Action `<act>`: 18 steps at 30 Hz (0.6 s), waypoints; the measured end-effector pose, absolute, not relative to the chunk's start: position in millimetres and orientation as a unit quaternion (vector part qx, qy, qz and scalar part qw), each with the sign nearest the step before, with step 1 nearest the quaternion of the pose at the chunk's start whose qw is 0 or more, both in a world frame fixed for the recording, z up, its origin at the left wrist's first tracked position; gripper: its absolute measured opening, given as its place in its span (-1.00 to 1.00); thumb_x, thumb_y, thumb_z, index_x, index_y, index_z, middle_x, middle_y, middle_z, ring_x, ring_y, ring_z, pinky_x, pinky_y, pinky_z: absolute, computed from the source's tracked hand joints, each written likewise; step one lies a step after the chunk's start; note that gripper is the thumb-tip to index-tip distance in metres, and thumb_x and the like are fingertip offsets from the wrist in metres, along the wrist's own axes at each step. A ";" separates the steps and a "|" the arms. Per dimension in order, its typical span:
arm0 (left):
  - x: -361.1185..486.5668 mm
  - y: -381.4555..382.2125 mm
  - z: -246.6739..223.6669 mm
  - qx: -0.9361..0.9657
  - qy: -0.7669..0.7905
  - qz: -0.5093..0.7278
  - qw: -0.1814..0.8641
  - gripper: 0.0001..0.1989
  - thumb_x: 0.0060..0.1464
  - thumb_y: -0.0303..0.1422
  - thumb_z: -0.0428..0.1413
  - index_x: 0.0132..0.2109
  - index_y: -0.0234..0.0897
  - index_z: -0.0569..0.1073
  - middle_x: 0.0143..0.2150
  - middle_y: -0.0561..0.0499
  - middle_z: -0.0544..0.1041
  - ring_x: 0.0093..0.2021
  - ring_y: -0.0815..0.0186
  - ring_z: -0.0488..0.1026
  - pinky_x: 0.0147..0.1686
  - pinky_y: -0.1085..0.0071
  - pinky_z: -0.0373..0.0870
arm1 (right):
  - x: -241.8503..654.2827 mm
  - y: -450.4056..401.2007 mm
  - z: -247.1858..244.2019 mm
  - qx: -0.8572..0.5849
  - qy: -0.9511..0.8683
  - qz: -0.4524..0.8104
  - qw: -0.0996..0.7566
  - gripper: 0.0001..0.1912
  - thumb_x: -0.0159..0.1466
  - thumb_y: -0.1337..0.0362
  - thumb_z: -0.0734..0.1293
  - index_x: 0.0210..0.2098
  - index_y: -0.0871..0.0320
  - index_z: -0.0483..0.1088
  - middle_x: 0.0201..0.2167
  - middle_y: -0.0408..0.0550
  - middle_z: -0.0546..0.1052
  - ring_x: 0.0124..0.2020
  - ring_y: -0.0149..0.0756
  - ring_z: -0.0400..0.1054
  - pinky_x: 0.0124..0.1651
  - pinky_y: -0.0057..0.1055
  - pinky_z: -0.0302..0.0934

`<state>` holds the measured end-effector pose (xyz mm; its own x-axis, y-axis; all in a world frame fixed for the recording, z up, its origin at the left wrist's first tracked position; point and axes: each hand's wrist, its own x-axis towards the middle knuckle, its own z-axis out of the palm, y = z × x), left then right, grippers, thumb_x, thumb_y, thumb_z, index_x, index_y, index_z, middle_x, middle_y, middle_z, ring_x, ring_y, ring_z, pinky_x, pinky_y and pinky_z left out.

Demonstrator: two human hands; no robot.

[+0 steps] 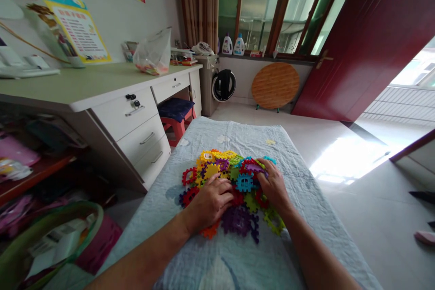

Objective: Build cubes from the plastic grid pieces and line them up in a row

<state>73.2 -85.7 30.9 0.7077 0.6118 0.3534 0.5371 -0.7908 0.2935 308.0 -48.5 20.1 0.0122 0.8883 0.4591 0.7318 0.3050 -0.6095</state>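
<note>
A heap of colourful plastic interlocking building pieces (pixel 244 182) lies on a bed-like surface covered by a pale blue cloth (pixel 238 263). The notched, gear-edged pieces are yellow, red, purple, green, orange and blue. My left hand (pixel 211 199) rests on the near left of the heap, fingers slightly bent and spread over red pieces. At the right side, my right hand (pixel 274 186) touches the heap with thumb and fingers apart, beside a purple and red piece (pixel 253 167). Pieces under both palms are hidden. Neither hand visibly lifts a piece.
On the left stands a desk (pixel 112 81) with drawers, a plastic bag (pixel 154 54) on top. A red stool (pixel 176 115) is tucked beneath. Beyond are a washing machine (pixel 209 86), a round wooden tabletop (pixel 276 85) and a dark red door (pixel 360 31). A basket (pixel 98 240) sits lower left.
</note>
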 end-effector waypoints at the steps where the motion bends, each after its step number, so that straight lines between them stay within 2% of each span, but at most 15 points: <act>1: 72.4 -86.4 30.8 0.917 0.311 0.232 0.091 -0.85 0.22 -0.36 0.01 -0.15 -0.19 0.48 -0.09 -0.02 0.49 0.06 0.21 0.34 0.24 0.07 0.06 | 308.6 -49.5 20.6 -0.573 -0.702 0.106 0.409 -0.60 0.14 0.32 0.17 -0.04 0.14 0.40 -0.09 0.03 0.49 -0.04 -0.13 0.33 0.05 -0.18 0.18; 7: 57.8 -87.4 33.8 0.866 0.340 0.339 0.140 -0.92 0.17 -0.40 0.06 -0.19 -0.22 0.43 -0.09 -0.06 0.42 0.07 0.22 0.32 0.12 0.25 0.28 | 314.7 -48.9 17.2 -0.595 -0.675 0.115 0.420 -0.61 0.16 0.34 0.13 -0.05 0.15 0.40 -0.08 0.04 0.48 -0.02 -0.12 0.33 0.07 -0.15 0.18; 10: 45.8 -82.5 34.0 0.830 0.382 0.388 0.118 -0.91 0.17 -0.41 0.05 -0.17 -0.22 0.41 -0.08 -0.07 0.40 0.07 0.21 0.32 0.09 0.22 0.30 | 317.7 -47.2 16.4 -0.595 -0.669 0.116 0.430 -0.62 0.18 0.35 0.11 -0.07 0.15 0.40 -0.09 0.04 0.48 -0.03 -0.14 0.34 0.07 -0.16 0.19; 13: 34.1 -73.9 30.8 0.793 0.440 0.414 0.082 -0.91 0.16 -0.39 0.06 -0.17 -0.23 0.41 -0.08 -0.08 0.38 0.03 0.19 0.34 0.06 0.20 0.32 | 317.0 -49.1 20.5 -0.572 -0.696 0.114 0.419 -0.67 0.23 0.26 0.16 -0.06 0.14 0.39 -0.06 0.05 0.47 0.01 -0.12 0.32 0.10 -0.15 0.16; 18: 22.0 -58.4 20.7 0.763 0.504 0.401 0.060 -0.92 0.12 -0.35 0.08 -0.23 -0.24 0.41 -0.07 -0.08 0.36 -0.01 0.17 0.35 0.04 0.15 0.32 | 309.2 -54.1 25.3 -0.550 -0.731 0.142 0.377 -0.58 0.24 0.19 0.24 0.09 0.08 0.29 0.03 0.03 0.44 0.07 -0.11 0.30 0.13 -0.11 0.17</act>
<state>22.0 -58.4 20.7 0.1711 0.8163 0.5518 0.7208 -0.4855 0.4947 309.2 -54.1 25.3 -0.1099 0.9120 0.3951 0.6970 0.3541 -0.6235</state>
